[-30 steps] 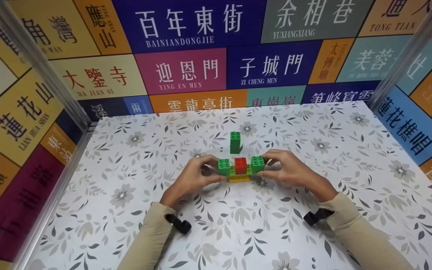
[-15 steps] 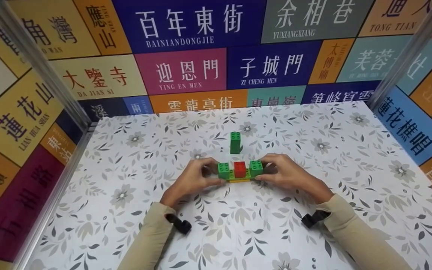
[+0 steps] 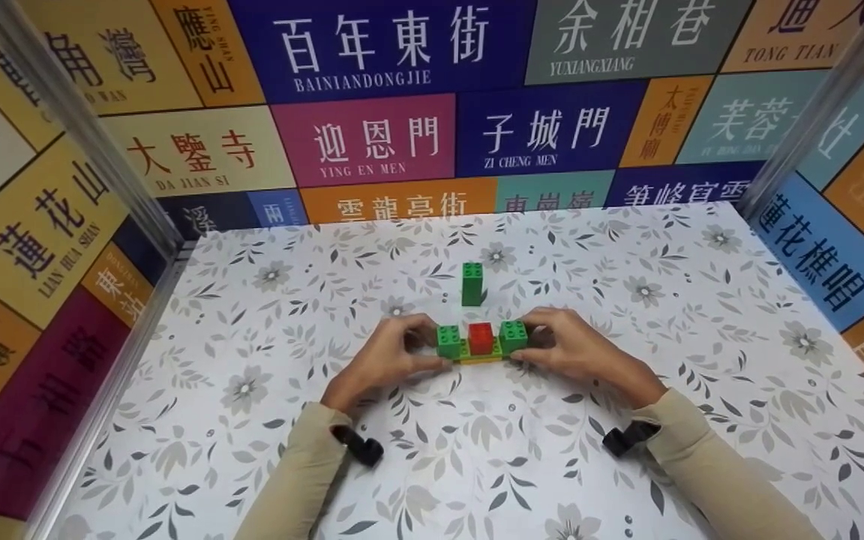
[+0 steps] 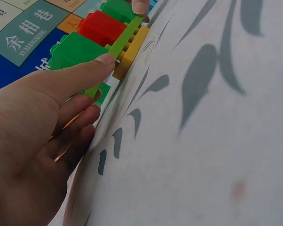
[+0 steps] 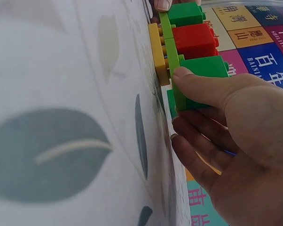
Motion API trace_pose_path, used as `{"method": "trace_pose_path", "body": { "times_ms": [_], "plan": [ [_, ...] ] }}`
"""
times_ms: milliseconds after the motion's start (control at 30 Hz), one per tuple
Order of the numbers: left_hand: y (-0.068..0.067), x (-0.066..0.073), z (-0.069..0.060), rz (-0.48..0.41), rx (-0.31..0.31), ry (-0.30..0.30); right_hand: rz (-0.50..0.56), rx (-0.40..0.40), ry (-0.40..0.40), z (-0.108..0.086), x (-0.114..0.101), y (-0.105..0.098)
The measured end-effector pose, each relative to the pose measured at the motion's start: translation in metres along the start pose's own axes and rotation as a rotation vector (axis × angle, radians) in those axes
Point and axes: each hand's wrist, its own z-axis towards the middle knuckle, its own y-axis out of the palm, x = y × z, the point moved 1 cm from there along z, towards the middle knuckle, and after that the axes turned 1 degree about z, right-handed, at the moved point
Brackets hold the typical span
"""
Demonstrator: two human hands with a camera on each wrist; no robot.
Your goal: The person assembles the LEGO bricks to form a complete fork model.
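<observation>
A light green strip [image 3: 486, 355] carries a red brick [image 3: 481, 339] at its middle and green bricks at its left end [image 3: 448, 342] and right end [image 3: 513, 337]. Under its middle lies a yellow brick [image 3: 479, 361]; in the right wrist view, studs of the yellow brick [image 5: 158, 54] show below the strip [image 5: 175, 75]. The left hand [image 3: 385, 357] pinches the strip's left end, thumb [image 4: 104, 63] on its near edge. At the other end the right hand [image 3: 573, 348] pinches it, thumb [image 5: 191, 81] likewise on the near edge.
Behind the held bricks, a tall green stack [image 3: 472, 285] stands upright on the flower-patterned table surface [image 3: 432, 442]. Panels with large printed characters [image 3: 372, 139] rise at the back and both sides, with metal posts at the corners.
Both hands have lowered the strip with its green and red bricks toward the yellow brick, less of which shows now. In the last half second the hands have hardly moved.
</observation>
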Motion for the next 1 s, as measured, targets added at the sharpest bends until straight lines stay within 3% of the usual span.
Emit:
{"method": "trace_pose_path", "body": {
  "times_ms": [367, 1000],
  "plan": [
    [0.0019, -0.0021, 0.0002, 0.034, -0.012, 0.027, 0.002, 0.002, -0.056, 0.0003, -0.0011, 0.0019],
    [0.0016, -0.0022, 0.0, 0.039, -0.005, 0.005, 0.02, -0.019, -0.032, -0.0004, -0.0009, 0.0011]
  ]
}}
